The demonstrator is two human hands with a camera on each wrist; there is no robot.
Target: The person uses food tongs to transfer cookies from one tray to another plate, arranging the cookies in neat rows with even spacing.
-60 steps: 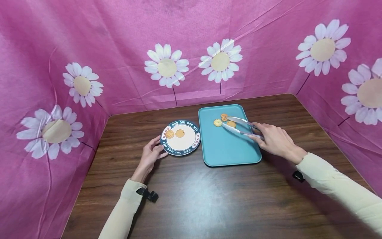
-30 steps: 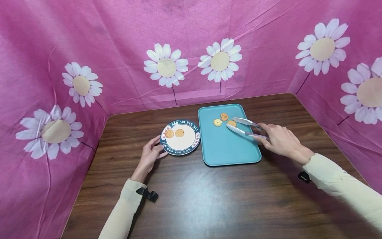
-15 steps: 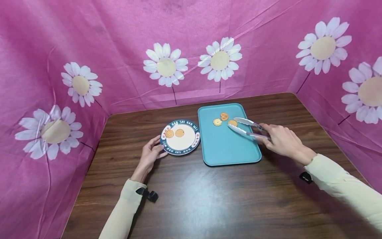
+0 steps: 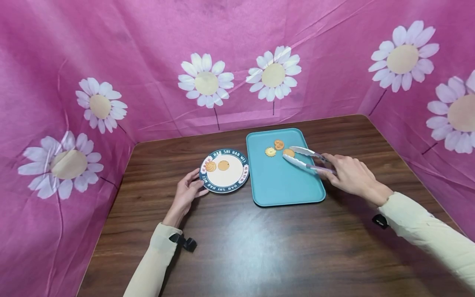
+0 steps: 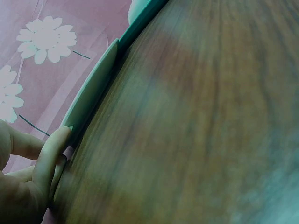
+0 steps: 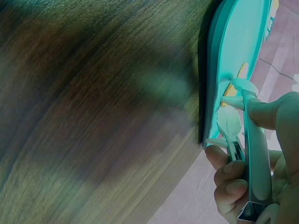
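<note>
My left hand [image 4: 186, 193] holds the left rim of a round plate [image 4: 226, 180] with a dark lettered border, thumb [image 5: 57, 142] on the rim in the left wrist view. On the plate lie a swirled cookie [image 4: 210, 166] and a round flat cookie [image 4: 223, 165]. My right hand [image 4: 349, 175] grips metal tongs [image 4: 295, 162]. Their spread tips are on either side of a round cookie [image 4: 288, 153] on the teal tray [image 4: 285, 185]. Left of that cookie, also on the tray, are a pretzel-shaped cookie [image 4: 279, 144] and a pale scalloped cookie [image 4: 270, 152].
The plate sits right beside the tray's left edge on a dark wooden table [image 4: 222, 247]. A pink cloth [image 4: 156, 49] printed with white daisies hangs behind the table and along both sides.
My right hand has drawn the tongs to the right, so their tips moved off the pale and pretzel-shaped cookies to the round one. Lately they barely move. The left hand stays on the plate.
</note>
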